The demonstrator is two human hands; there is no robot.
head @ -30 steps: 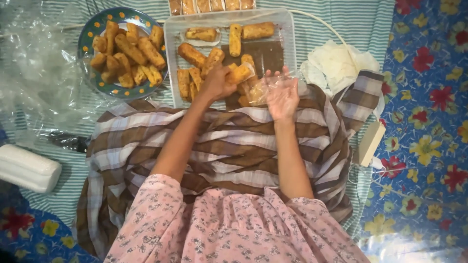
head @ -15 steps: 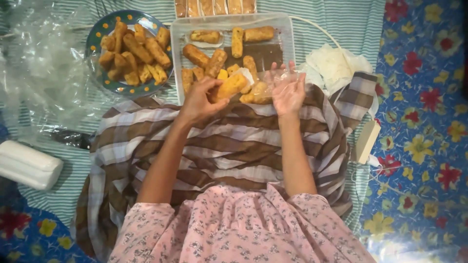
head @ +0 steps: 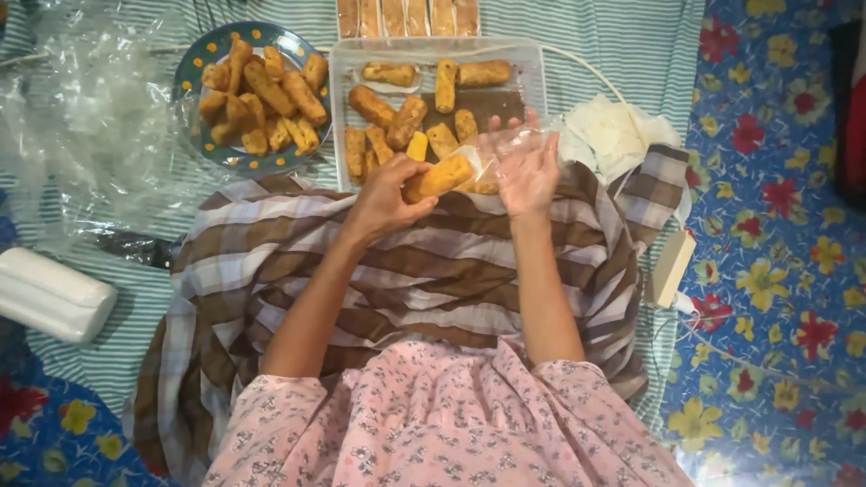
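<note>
Compared with a second ago, the left hand [head: 390, 194] has drawn back from the clear tray [head: 532, 63] toward the lap, and it now carries a golden fried roll [head: 439, 177] pinched between thumb and curled fingers. The roll's far end has come up against the mouth of a small clear plastic bag [head: 501, 149], which the right hand [head: 528, 176] holds with fingers spread and lightly closed on the film. So the roll is out of the tray and, by my reading, at the point of entering the bag (half a second ago it sat a little farther left).

The roll is short, cylindrical, breadcrumbed, deep yellow to orange-brown, and lies nearly level, pointing toward 3 o'clock. It hangs over the brown checked cloth [head: 406, 271] across the lap, just at the tray's 6 o'clock edge.

More rolls lie loose in the tray, and a heap fills the blue dotted plate [head: 194, 68] at the tray's 9 o'clock. Crumpled clear plastic [head: 81, 117] spreads beyond the plate, and a white block [head: 50, 293] lies at 8 o'clock.
</note>
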